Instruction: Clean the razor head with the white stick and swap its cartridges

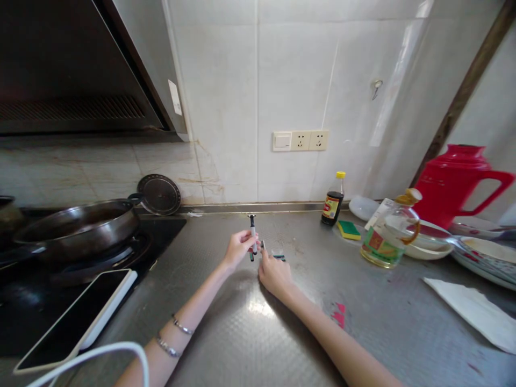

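My left hand (241, 247) is closed on a slim pen-like item (253, 234) with a dark top and a pale barrel, held upright over the metal counter (226, 333). Close beside it on the right, my right hand (274, 272) has its fingers curled, with the index finger pointing at a small dark piece (263, 245). Whether that piece is gripped or only touched is too small to tell. Another dark green item (279, 257) lies just behind the right hand's knuckles. A small green piece (252, 257) shows below the left fingertips.
A stove with a steel pan (80, 226) and a white-edged phone (76, 317) are at left. To the right are a sauce bottle (332, 201), a sponge (349, 230), an oil jug (385, 244), dishes (489, 258), a red thermos (453, 188) and a white paper (473, 309).
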Motion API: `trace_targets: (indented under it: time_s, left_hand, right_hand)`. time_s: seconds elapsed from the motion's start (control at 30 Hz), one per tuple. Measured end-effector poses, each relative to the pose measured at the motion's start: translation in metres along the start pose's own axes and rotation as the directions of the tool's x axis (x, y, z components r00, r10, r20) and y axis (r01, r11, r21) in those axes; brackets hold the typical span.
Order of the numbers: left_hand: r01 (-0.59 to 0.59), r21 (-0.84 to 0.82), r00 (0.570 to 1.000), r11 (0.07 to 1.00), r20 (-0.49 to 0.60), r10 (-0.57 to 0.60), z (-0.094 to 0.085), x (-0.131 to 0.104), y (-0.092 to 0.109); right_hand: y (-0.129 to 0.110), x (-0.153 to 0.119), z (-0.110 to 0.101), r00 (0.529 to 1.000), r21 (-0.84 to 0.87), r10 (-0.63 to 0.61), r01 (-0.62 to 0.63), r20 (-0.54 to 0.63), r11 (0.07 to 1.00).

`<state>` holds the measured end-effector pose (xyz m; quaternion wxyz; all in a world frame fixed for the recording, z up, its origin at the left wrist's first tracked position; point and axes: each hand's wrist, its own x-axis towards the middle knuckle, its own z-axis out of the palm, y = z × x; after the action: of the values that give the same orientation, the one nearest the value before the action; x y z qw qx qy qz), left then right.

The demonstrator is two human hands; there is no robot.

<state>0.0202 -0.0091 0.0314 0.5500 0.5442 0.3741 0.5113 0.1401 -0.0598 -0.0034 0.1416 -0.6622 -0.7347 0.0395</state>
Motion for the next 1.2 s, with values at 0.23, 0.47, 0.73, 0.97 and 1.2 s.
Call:
trace_targets:
  time_s: [0.23, 0.47, 0.73, 0.97, 1.2]
  left_hand:
    - [-0.009, 0.050, 1.000, 0.999, 0.024, 0.008, 0.000, -0.001, -0.001]
    - [0.022, 0.127, 0.991, 0.992, 0.129, -0.039, 0.001, -0.007, -0.007]
    - [-0.140, 0.234, 0.943, 0.962, 0.329, 0.057, 0.002, -0.020, -0.019]
    - [-0.224, 0.331, 0.932, 0.917, 0.346, 0.102, -0.001, -0.018, -0.035]
    - [-0.264, 0.373, 0.925, 0.890, 0.358, 0.124, 0.001, -0.021, -0.028]
  right_hand:
    - [0.001, 0.003, -0.008, 1.000, 0.001, 0.021, -0.021, -0.001, 1.000]
    - [0.047, 0.016, -0.047, 0.974, 0.277, 0.114, -0.057, -0.196, 0.959]
    - [0.098, -0.006, -0.068, 0.921, 0.365, -0.147, 0.284, -0.360, 0.887]
    - [0.088, -0.030, -0.079, 0.854, 0.079, -0.402, 0.450, -0.330, 0.890]
    - [0.111, -0.030, -0.079, 0.814, -0.051, -0.476, 0.489, -0.334, 0.871]
